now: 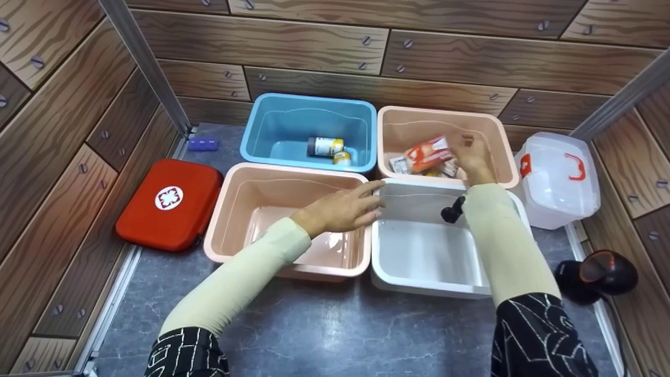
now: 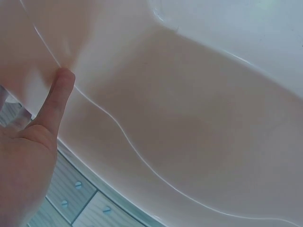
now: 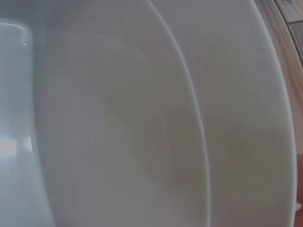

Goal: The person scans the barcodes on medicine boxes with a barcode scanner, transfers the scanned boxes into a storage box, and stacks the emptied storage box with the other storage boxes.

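Right hand (image 1: 471, 157), upper right, fingers pinching the orange packet (image 1: 429, 153) in the far pink bin (image 1: 492, 125): light, crinkly, grab an edge; left hand (image 1: 343, 209) fingers relaxed, holding nothing

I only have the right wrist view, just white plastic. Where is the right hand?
Observer: The right hand reaches into the far pink bin, above the packets.
Operator: Is it holding one?
Observer: It touches the orange packet; I cannot tell whether it grips it.
Operator: And the left hand?
Observer: The left hand hangs flat and open over the near pink bin, fingertips at the white bin's rim.
Operator: Anything in the blue bin?
Observer: Two bottles lie in the blue bin.
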### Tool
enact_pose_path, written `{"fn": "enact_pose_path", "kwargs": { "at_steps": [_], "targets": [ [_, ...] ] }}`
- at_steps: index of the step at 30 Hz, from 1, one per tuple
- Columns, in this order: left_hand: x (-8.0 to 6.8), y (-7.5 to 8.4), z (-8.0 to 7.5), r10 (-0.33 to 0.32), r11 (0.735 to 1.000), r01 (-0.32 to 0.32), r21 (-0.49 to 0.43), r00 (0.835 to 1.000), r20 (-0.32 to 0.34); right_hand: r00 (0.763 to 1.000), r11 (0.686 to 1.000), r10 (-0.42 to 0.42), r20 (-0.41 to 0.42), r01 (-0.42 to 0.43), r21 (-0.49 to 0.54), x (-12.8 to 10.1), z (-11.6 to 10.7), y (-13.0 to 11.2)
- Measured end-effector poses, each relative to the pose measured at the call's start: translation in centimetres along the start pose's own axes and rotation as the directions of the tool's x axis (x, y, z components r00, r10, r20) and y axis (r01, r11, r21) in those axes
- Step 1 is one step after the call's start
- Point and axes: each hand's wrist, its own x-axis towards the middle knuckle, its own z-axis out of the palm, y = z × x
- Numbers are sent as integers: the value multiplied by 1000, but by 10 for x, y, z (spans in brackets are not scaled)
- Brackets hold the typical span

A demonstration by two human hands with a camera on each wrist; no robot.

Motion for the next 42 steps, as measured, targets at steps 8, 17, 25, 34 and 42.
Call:
{"fn": "enact_pose_path", "kwargs": {
  "at_steps": [8,17,25,34,42],
  "targets": [
    [-1,-3,-1,-13,1000,13,-7,1000,-5,894,887,-448,5,446,-116,-32,14,-5],
    [-4,-8,-3,-32,999,32,-6,999,-25,507,571,-540,672,807,-149,-103,23,-14],
    [-5,-8,-3,-16,1000,16,-13,999,-35,173,736,-34,984,670,-92,-123,44,0],
    [-2,-5,3,-1,1000,1,-8,1000,-30,7,710,552,834,520,-475,-123,57,34],
    [1,-3,4,-23,1000,23,-14,1000,3,51,626,720,693,383,-679,-115,28,60]
  ]
}}
